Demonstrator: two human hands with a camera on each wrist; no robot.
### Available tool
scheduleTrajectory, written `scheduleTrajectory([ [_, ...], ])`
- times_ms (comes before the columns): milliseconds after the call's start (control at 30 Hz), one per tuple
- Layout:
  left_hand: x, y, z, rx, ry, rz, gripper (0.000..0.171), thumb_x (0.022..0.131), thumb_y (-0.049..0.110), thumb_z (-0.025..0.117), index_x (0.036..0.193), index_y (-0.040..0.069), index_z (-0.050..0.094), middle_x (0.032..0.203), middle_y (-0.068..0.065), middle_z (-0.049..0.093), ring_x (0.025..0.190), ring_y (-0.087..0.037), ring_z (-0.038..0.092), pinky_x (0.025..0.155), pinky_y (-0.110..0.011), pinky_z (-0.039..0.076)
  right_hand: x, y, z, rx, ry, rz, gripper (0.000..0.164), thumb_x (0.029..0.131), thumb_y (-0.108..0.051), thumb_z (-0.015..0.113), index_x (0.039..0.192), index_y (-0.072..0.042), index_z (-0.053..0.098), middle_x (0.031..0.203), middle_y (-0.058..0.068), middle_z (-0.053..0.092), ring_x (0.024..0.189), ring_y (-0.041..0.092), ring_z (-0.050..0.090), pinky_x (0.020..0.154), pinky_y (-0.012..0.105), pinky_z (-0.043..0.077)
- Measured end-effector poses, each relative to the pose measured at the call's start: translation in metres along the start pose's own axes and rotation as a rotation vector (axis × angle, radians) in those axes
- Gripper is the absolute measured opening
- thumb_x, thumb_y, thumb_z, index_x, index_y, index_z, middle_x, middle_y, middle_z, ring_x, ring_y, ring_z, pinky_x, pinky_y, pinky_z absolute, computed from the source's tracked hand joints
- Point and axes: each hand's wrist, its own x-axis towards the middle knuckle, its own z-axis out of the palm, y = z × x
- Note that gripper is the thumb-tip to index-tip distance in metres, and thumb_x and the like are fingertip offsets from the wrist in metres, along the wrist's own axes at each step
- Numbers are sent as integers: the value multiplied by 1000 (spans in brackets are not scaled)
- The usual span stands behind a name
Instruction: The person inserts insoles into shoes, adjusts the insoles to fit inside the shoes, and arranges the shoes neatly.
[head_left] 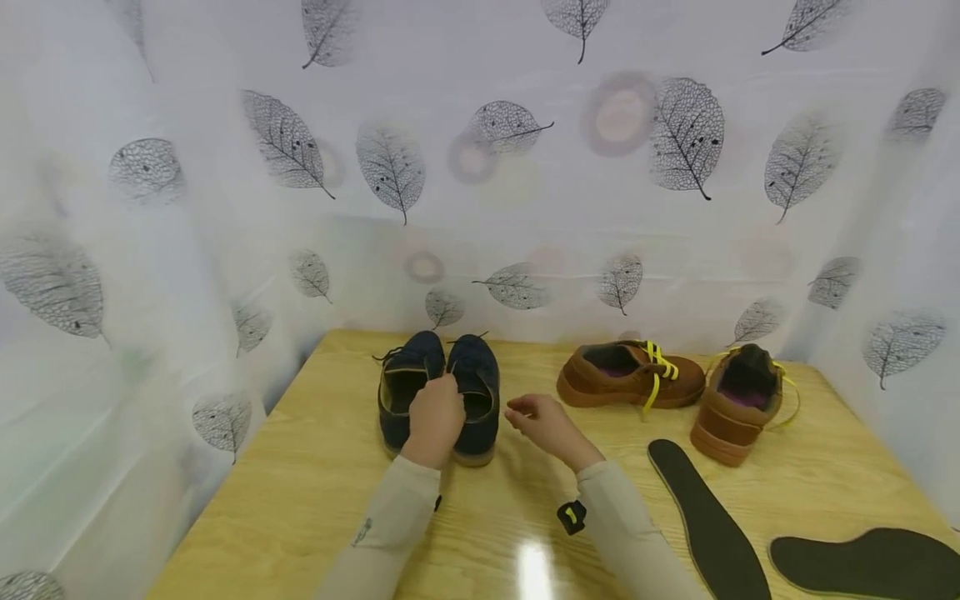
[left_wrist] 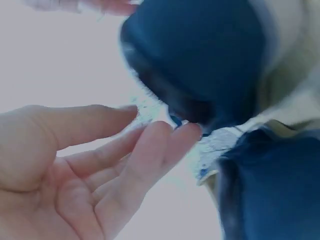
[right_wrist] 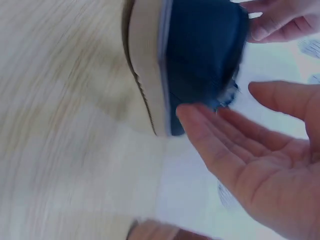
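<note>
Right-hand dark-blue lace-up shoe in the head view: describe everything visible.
This low dark-blue lace-up shoe has a soft-looking upper, pale sole and lighter edging around its opening. It stands upright on the light wooden table, toe pointing away from the camera, beside its matching dark-blue shoe. The left hand partly covers its inner side in the head view; the right hand is beside its outer side. Whether either hand touches it is unclear.

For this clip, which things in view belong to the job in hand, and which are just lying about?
In the job:
- dark blue shoes, the pair the hands are working at
- left hand, over the pair
- right hand, close beside it

Apparently just lying about:
- brown shoes with yellow laces
- two dark insoles, untouched, though possibly related
</note>
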Motion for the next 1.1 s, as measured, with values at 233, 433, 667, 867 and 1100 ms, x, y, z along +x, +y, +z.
scheduleTrajectory([
  [233,-8,15,-6,-316,154,200,7,89,7,67,94,4,70,80,-6,68,65,-18,62,56,-31,50,-39,0,-33,91,107,-131,26,98,-11,55,115,6,63,103,20,68,89,28,67,75,31,55],
  [433,-7,39,6,-674,179,326,7,90,4,65,95,4,71,79,-4,68,68,-13,62,60,-23,49,-66,-6,-63,198,315,-137,20,98,-11,56,105,6,65,92,17,68,81,22,67,71,28,55],
  [667,0,68,18,-1044,130,236,12,91,6,64,99,-1,70,89,-14,70,80,-25,67,69,-24,53,-79,-7,-86,209,437,-106,20,98,-10,56,102,7,65,84,12,67,74,14,65,68,26,55],
  [867,19,89,52,-1110,169,191,12,89,6,67,97,-3,69,91,-14,69,82,-24,64,70,-24,49,-85,-3,-97,121,481,-33,17,96,-10,58,97,5,67,79,10,66,70,16,64,64,26,54],
  [1100,43,111,94,-1132,138,160,18,87,3,66,104,-3,63,97,-17,64,90,-27,61,77,-32,52,-93,0,-108,1,503,31,17,96,-12,59,100,2,68,81,10,68,68,15,63,62,25,53],
])
